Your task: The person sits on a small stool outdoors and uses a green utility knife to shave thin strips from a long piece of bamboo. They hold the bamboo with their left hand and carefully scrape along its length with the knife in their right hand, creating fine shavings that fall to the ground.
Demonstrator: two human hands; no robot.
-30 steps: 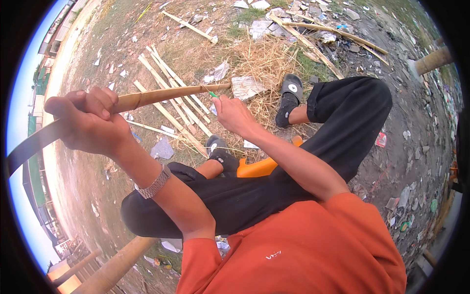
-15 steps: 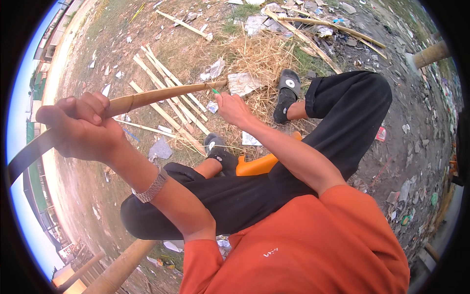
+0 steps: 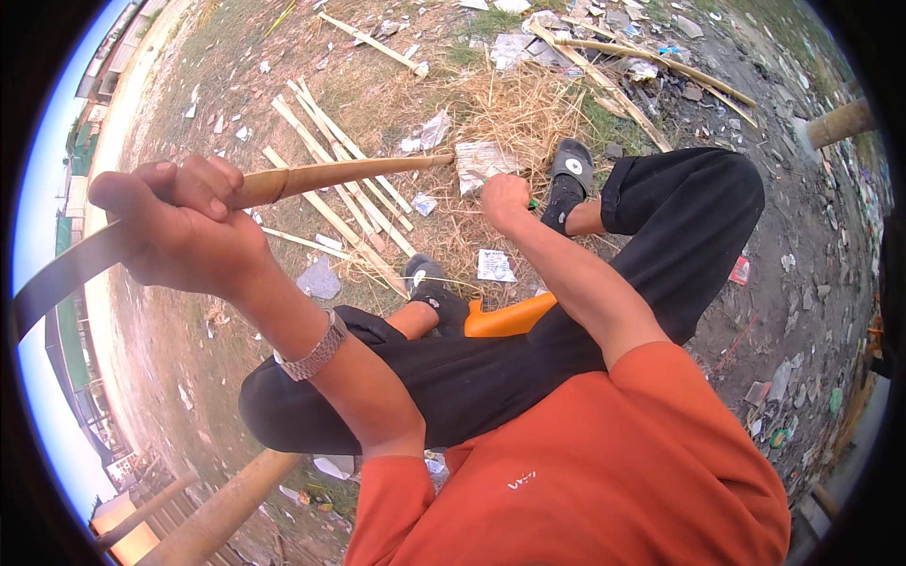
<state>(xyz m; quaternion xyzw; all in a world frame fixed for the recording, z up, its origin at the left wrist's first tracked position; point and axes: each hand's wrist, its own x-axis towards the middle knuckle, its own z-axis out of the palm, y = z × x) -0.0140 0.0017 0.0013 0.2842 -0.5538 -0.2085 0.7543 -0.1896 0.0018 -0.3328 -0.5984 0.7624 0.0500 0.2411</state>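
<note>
Since the earlier frame, the right hand point(image 3: 508, 201) has moved from the tip of the bamboo strip point(image 3: 349, 172) to a spot just right of it, apart from it. Nearest, the left hand point(image 3: 193, 222) is clenched round the strip's thicker part, and the strip slants across in front of the person's shins, one end at the picture's left rim. The right hand seems clenched on a green-handled tool point(image 3: 533, 204); most of it is hidden, so I cannot tell how its edge lies.

The likeliest trouble is the long strip swinging or twisting, since only the left hand visibly holds it; whether the tip touches the pale slab point(image 3: 481, 158) just beyond it, I cannot tell. If the tool has a blade, a slip past the tip could carry it toward the right shoe point(image 3: 573, 168), right of the strip.

For movement, the legs and an orange object point(image 3: 510, 318) bound the strip's near side. The slab blocks its tip. Loose split strips point(image 3: 332, 220) lie beneath and beyond it, hampering a downward sweep; above it there seems to be room to lift. Farther out, beyond the tip, come straw point(image 3: 500, 108) and longer poles point(image 3: 661, 63).
</note>
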